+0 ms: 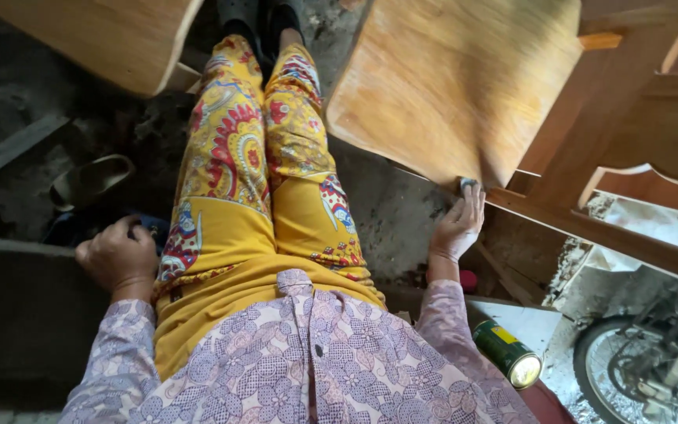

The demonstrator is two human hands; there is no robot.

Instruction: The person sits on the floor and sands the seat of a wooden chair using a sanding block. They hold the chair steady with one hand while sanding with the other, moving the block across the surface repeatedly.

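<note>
Sandpaper (468, 185), one small grey pad, is pinched by the right hand (457, 228) against the smooth curved wooden seat (453, 86) edge; the left hand (118, 255) is curled on a dark ledge (17, 306), hold unclear.

Lilac floral long-sleeved shirt (308, 361), yellow tunic, bright yellow trousers (264, 157) with red paisley print, dark shoes (260, 16).

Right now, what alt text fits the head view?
Seated person's right hand presses a small grey pad against the edge of an orange wooden chair seat; the left hand rests beside yellow patterned trousers. A green can lies nearby.
</note>
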